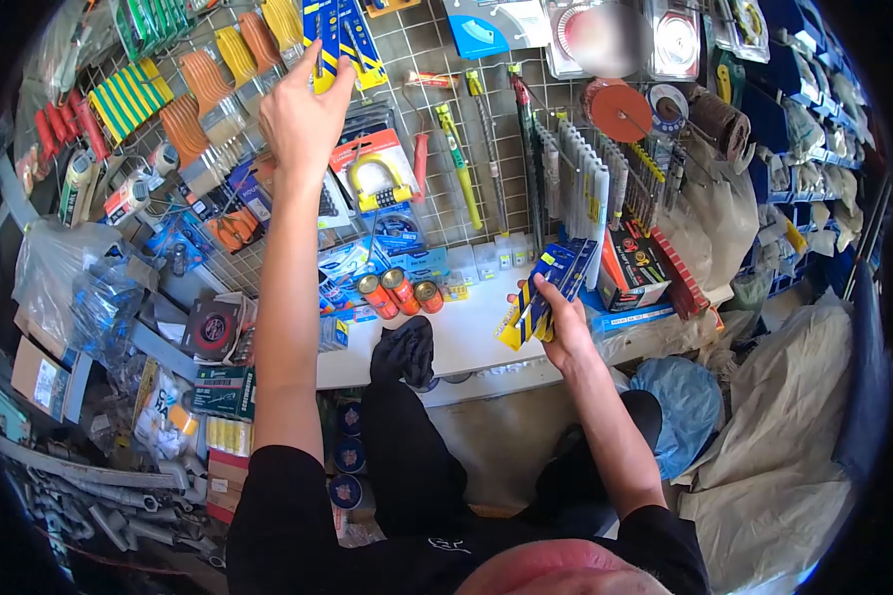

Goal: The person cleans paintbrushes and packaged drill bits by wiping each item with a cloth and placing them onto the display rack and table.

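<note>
My left hand is raised to the wire grid at the upper left. Its thumb and forefinger are closed on the lower part of a blue-and-yellow carded pack with a slim, dark, bit-like item on it. A similar pack hangs just to the right. Lower down, my right hand grips several blue-and-yellow carded packs, fanned slightly, above the white shelf. Their exact contents are too small to make out.
Paintbrushes hang left on the wire grid, near a yellow padlock. Small orange cans stand on the shelf. White tubes on hooks project beside my right hand. Blue bins line the right side.
</note>
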### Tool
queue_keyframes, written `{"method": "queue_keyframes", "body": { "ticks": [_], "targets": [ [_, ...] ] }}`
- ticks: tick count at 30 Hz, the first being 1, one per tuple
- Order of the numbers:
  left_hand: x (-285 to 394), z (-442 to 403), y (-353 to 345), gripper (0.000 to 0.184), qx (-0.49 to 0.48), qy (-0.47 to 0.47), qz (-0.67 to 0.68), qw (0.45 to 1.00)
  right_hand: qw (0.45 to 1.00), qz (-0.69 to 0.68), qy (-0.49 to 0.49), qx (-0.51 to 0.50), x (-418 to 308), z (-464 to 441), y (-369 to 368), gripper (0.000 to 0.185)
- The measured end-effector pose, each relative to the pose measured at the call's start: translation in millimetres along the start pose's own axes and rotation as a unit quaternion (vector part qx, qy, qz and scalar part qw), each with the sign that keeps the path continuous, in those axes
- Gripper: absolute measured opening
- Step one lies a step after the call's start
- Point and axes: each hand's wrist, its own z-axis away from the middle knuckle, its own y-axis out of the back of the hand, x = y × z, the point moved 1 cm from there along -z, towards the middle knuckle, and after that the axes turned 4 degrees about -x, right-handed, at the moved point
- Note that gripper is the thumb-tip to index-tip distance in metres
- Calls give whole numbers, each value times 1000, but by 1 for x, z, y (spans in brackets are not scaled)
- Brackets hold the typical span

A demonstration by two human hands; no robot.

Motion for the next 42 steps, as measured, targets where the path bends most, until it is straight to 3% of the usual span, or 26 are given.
{"method": "queue_keyframes", "body": {
  "ticks": [6, 9, 11, 12, 14, 17, 18, 19, 21, 22, 24, 25, 27, 31, 33, 35, 37, 39, 41, 42],
  "targets": [
    [-1, -7, -6, 53, 56, -12, 30, 998, 1000, 1, 6, -1, -3, 2, -1, 29],
    [4, -6, -3, 50, -18, 64, 27, 997, 1000, -1, 4, -2, -5, 3, -1, 29],
    [5, -3, -4, 47, -57, 130, 220, 965, 1000, -8, 4, 1, -6, 4, -4, 28],
    [5, -5, -3, 47, -58, 130, 220, 965, 1000, -9, 3, 2, -6, 4, -4, 28],
    [3, -12, -1, 47, -68, 191, 361, 910, 1000, -4, -1, 7, -8, 5, -4, 28],
    [-6, -21, 11, 48, -93, 204, 409, 884, 1000, -7, -11, -5, -5, 4, 0, 31],
    [-4, -26, 20, 45, -95, 197, 374, 901, 1000, -6, -11, -3, -5, 4, 0, 31],
    [-27, -36, 21, 49, -143, 162, 299, 929, 1000, -7, -12, -5, -5, 5, -1, 31],
    [-28, -47, 32, 60, -138, 105, 113, 978, 1000, -7, -11, -7, -5, 5, -1, 31],
    [-27, -50, 32, 60, -137, 105, 113, 978, 1000, -10, -9, -11, -4, 4, -1, 31],
    [-23, -55, 28, 68, -229, 115, 20, 966, 1000, -12, -7, -16, -2, 4, -2, 31],
    [-26, -53, 19, 68, -229, 115, 19, 966, 1000, -13, -9, -16, -1, 4, -3, 31],
    [-40, -42, -14, 67, -154, -10, -67, 986, 1000, -13, -11, -16, 0, 5, -5, 30],
    [-54, -36, -64, 78, -165, -8, -88, 982, 1000, 0, -10, -6, 3, 8, -9, 29],
    [-45, -34, -69, 74, -189, 1, -90, 978, 1000, 4, -8, -3, 3, 4, -7, 28],
    [-36, -27, -68, 64, -281, 32, -164, 945, 1000, -3, -20, 9, 5, 0, -1, 31],
    [-24, -14, -54, 64, -276, 28, -155, 948, 999, 4, -21, 24, 3, -1, 3, 31],
    [-2, 18, -30, 47, -155, 0, -17, 988, 1000, 2, -20, 12, 3, -4, 10, 31],
    [33, 70, -3, 30, -208, 3, 137, 969, 998, -45, -48, -3, -1, -4, 9, 32],
    [49, 106, 7, 25, -279, 29, 198, 939, 997, -60, -51, 1, 0, -5, 12, 31]
  ]
}}
